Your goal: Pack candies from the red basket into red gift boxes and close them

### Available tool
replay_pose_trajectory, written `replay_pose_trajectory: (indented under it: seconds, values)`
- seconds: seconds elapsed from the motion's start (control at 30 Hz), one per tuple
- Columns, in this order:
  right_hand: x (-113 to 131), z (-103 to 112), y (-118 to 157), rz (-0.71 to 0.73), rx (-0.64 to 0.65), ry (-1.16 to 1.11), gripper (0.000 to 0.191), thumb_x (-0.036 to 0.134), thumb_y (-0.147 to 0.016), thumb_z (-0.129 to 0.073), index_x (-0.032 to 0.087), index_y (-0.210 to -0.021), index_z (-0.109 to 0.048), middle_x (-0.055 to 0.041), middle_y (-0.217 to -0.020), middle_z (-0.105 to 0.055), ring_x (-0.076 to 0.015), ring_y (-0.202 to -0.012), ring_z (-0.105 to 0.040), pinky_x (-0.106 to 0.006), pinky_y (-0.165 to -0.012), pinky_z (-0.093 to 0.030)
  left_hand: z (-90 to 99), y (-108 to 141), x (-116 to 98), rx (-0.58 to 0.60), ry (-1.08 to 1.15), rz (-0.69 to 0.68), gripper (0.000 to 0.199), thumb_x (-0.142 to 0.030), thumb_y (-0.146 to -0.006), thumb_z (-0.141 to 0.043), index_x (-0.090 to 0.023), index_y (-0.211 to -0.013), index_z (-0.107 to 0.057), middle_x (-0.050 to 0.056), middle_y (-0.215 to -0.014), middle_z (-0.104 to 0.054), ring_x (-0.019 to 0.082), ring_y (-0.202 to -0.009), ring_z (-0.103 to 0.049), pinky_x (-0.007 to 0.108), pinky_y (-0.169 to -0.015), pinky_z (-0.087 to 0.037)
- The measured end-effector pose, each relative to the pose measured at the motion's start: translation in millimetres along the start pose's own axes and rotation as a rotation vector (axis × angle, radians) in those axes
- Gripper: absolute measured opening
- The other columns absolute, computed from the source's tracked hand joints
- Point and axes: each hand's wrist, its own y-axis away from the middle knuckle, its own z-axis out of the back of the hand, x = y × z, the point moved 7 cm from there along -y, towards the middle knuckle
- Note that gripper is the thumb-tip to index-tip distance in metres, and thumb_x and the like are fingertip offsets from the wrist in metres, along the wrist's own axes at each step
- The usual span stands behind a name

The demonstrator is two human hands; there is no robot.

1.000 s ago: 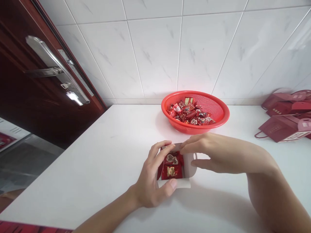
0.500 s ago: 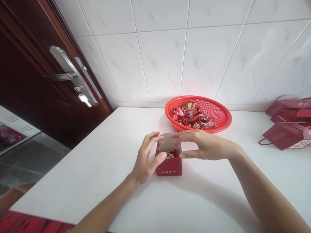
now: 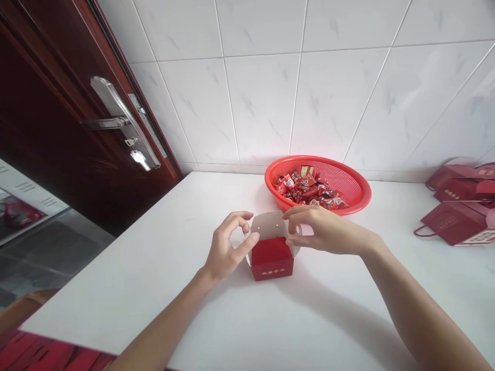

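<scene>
A small dark red gift box (image 3: 272,269) with pale lettering stands on the white table in front of me. A red front flap (image 3: 271,250) lies across its top and hides the contents. The back flap (image 3: 268,225) stands up with its white inside facing me, and the side flaps lean outward. My left hand (image 3: 230,246) is at the box's left side, fingers curved and thumb apart, near the left flap. At the right side, my right hand (image 3: 323,231) curves around the right flap with its fingertips apart. Whether the fingertips press on the flaps is hard to see.
Behind the box sits a red plastic basket (image 3: 358,188) with several wrapped candies (image 3: 309,190). More dark red gift boxes (image 3: 450,222) stand at the right. A brown door (image 3: 46,98) with keys in its lock is beyond the table's left edge. A tiled wall (image 3: 263,103) rises behind.
The red front flap now covers the wrapped candies that showed inside the box. The side flaps have spread outward, and my hands have moved slightly apart with more curled fingers.
</scene>
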Motion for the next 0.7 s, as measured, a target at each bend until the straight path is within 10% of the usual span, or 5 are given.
replay_pose_trajectory:
  seconds: [0.7]
  values:
    - [1, -8, -10, 0.099, -0.141, -0.087, 0.02, 0.013, -0.085, -0.068, 0.021, -0.103, -0.064, -0.0066, -0.116, -0.069, -0.0253, -0.105, -0.067, -0.034, -0.08, -0.054, -11.0, 5, -9, 0.049, -0.075, -0.09, 0.01, -0.022, -0.086, -0.06, -0.022, -0.095, -0.065, 0.002, -0.09, -0.066, 0.02, -0.086, -0.062, 0.035, -0.081, -0.05]
